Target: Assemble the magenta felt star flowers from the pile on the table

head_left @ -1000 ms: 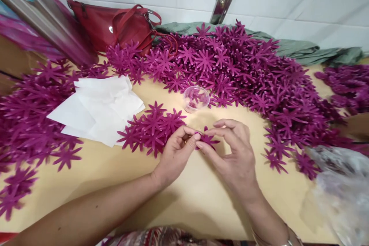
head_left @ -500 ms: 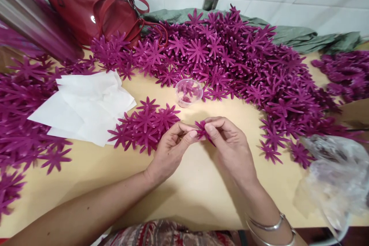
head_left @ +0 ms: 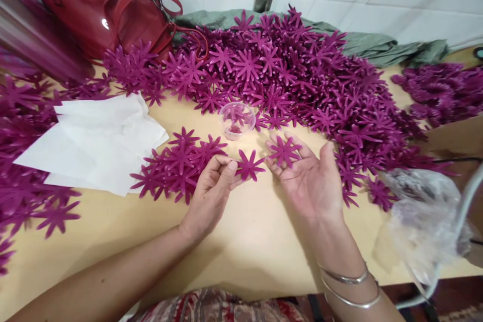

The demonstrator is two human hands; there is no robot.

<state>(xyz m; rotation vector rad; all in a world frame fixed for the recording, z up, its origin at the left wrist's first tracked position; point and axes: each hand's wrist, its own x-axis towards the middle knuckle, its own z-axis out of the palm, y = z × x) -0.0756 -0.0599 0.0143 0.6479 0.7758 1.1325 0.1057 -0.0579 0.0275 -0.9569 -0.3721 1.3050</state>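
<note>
Head view, the only one here. The left hand (head_left: 211,186) has a purple flower cutout (head_left: 249,165) pinched by one petal between thumb and fingers (head_left: 222,163), so that hand is clamped on it. The flower sticks out toward 3 o'clock, just above the desk (head_left: 245,251). The right hand (head_left: 309,181) is palm up and spread flat, gripping nothing, and a second cutout (head_left: 284,151) just lies loose on its fingers.

These look like thin foam or felt: super light, floppy at the petal tips, not fragile, not slippery. I'd say hold one by the centre disc or a petal near its root, since the tips would just bend.

Around the hands:
- A small pile of flowers (head_left: 177,161) is at 9 o'clock from the left hand, touching white paper sheets (head_left: 98,136).
- A clear plastic cup (head_left: 237,118) is at 12 o'clock.
- A huge heap of flowers (head_left: 302,70) runs from 12 to 3.
- A red handbag (head_left: 101,17) is at 11, by the wall.
- A clear plastic bag (head_left: 422,226) is at 4.
</note>
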